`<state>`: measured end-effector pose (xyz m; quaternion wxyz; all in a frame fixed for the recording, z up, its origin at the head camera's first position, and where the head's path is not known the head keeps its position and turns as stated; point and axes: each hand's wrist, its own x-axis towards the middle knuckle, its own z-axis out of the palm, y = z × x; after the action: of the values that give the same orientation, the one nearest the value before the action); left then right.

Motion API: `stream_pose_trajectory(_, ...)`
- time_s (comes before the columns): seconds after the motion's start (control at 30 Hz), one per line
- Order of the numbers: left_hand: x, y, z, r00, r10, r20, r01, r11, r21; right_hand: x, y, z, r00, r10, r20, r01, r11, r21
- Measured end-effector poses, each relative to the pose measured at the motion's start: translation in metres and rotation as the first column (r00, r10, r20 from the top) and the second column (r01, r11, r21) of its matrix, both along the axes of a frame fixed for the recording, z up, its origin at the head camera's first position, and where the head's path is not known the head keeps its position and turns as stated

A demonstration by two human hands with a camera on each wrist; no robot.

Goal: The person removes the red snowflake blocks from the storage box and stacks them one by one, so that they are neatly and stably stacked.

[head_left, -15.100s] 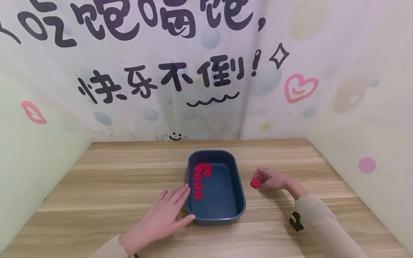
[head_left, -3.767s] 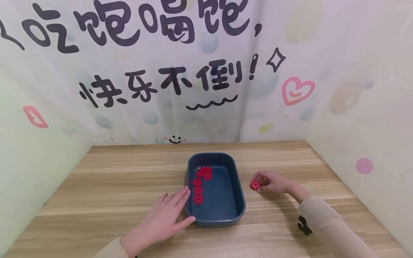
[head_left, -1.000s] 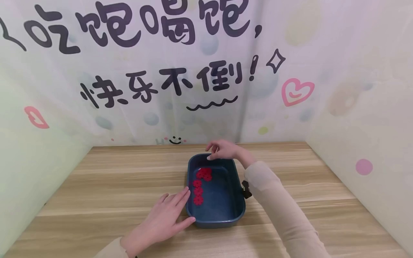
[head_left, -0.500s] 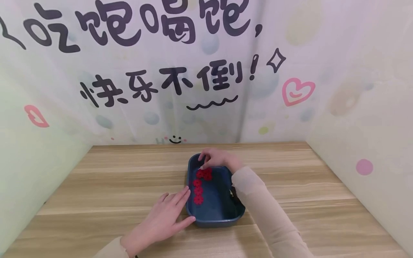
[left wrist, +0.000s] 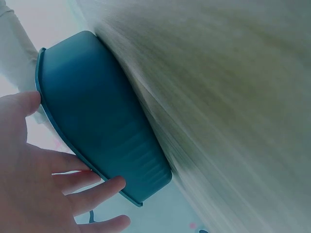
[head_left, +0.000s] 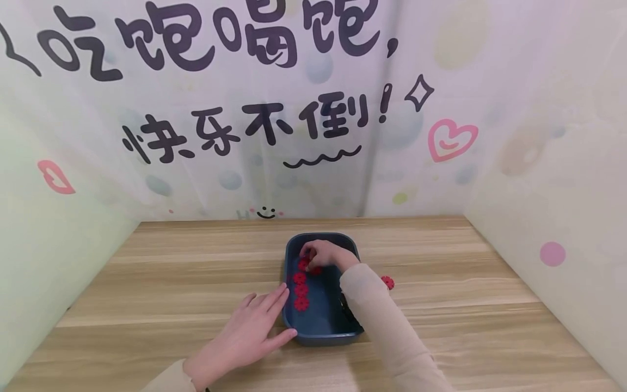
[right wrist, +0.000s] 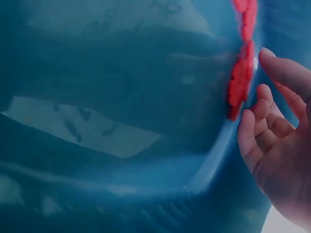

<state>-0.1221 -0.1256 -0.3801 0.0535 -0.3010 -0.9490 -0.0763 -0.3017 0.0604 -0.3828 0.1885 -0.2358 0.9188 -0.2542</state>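
Observation:
A dark blue tray [head_left: 327, 338] stands on the table with several red flower-shaped discs inside. Three discs [head_left: 301, 291] form a column along its left wall; more are bunched toward the far left. My left hand [head_left: 254, 324] lies with straight fingers against the tray's left rim, its thumb at the near corner. Over the far bunch is my right hand [head_left: 325, 253], partly covering it. In the right wrist view the fingertips are right at the red discs [right wrist: 239, 82], with thumb and fingers apart. Another red disc [head_left: 388, 282] lies on the table right of the tray, partly behind the sleeve.
The right sleeve [head_left: 387, 326] crosses the tray's right side, with a dark device [head_left: 345, 309] under the wrist. A printed curtain [head_left: 220, 179] hangs behind the wooden table [head_left: 196, 261], with pale walls on both sides.
My right hand has left the disc it held on the table at the right, passed over the tray's far rim and lowered onto the bunched discs. My left hand stays on the rim.

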Motion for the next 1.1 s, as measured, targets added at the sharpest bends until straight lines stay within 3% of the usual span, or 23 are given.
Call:
stream_pose_trajectory(0.47,-0.0011,0.0012,0.0009,1.000,0.007,0.007,-0.007,1.000,-0.005,0.0030,-0.0025,-0.0088,0.998,0.003,-0.058,-0.001,0.999,0.034)
stream_pose_trajectory(0.97,-0.0028,0.0013,0.0010,0.999,0.020,0.045,-0.020,1.000,-0.008,0.0023,-0.0056,-0.0098,0.997,0.011,-0.078,-0.011,1.000,0.001)
stream_pose_trajectory(1.1,-0.0030,0.0017,0.0005,0.999,0.015,0.038,-0.015,1.000,-0.001,0.0016,-0.0060,-0.0115,0.999,0.012,-0.051,-0.012,1.000,-0.005)
